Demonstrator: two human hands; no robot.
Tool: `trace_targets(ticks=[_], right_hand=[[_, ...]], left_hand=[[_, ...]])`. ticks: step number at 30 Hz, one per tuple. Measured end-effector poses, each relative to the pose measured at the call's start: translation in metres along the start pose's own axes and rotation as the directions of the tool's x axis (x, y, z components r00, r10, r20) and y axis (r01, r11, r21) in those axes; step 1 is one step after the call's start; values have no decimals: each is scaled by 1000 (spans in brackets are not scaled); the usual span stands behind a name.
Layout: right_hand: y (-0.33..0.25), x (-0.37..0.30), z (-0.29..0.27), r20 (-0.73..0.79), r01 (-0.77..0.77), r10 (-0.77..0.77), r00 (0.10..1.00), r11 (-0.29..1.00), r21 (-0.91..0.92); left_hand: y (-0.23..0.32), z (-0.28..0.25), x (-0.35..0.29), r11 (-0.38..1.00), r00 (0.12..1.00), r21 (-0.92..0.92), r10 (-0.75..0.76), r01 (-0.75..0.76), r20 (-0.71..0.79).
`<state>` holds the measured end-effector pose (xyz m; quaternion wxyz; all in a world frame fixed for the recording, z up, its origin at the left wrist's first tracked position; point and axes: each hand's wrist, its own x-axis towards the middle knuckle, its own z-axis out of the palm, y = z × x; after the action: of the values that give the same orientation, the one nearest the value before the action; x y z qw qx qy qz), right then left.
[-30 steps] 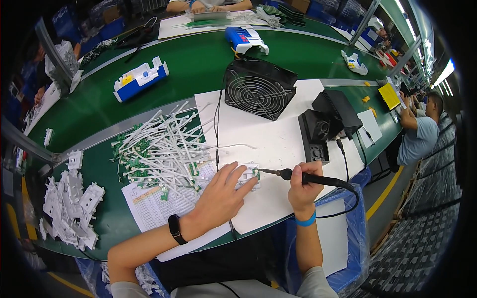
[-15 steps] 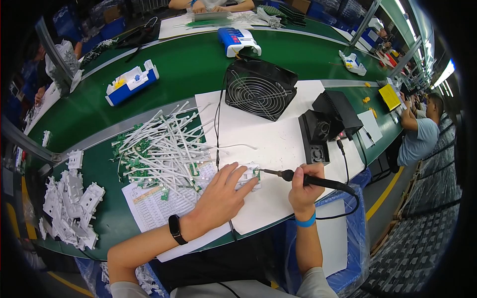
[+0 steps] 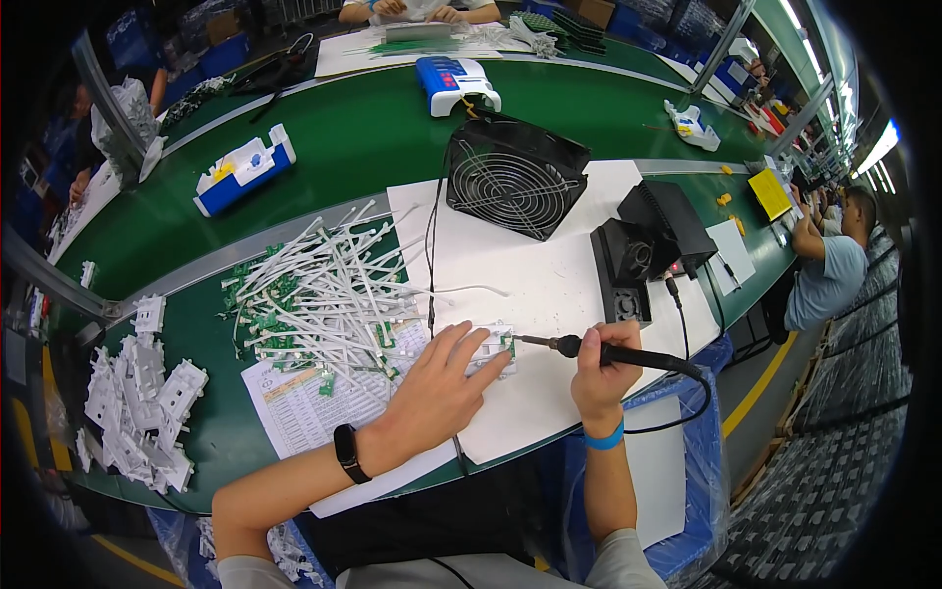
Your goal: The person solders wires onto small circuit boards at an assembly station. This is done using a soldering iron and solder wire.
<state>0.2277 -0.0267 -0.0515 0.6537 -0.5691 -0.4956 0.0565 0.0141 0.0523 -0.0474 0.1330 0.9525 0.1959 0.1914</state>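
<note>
Soldering step: left hand [image 3: 442,388] presses flat on small white board piece [image 3: 494,346]; right hand [image 3: 601,368] clenches black soldering iron [image 3: 608,351], tip at the piece's right edge. Next likely needs steady tip contact.

Electronics assembly workshop: green conveyor bench [image 3: 373,137], soldering iron [image 3: 608,351], co-workers.

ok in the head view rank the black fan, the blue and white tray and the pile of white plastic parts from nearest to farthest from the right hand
From the right hand:
1. black fan, straight ahead on the white mat.
2. blue and white tray, far left on the green belt.
3. pile of white plastic parts, at the table's left end.
</note>
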Motion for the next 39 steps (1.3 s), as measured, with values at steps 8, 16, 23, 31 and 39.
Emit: trace_targets(ticks=[8,16,23,31,39], right_hand=[[0,1,3,-53,-25,25,998,1000,-4],[-4,4,2,-194,-16,5,981,999,-52],[-21,2,0,-229,-120,119,966,993,9],[-10,-20,1,-291,-216,245,925,968,128],[-4,-25,-8,-260,-84,131,957,979,186]], left_hand=[[-1,0,-2,1000,1000,3,-4,4,9],[0,-1,-1,999,1000,-38,-10,11,8],[1,-2,3,999,1000,-44,-9,8,-7],[4,-8,9,1000,999,-5,12,-12,-33],[3,-19,16,998,1000,-54,-9,10,21]])
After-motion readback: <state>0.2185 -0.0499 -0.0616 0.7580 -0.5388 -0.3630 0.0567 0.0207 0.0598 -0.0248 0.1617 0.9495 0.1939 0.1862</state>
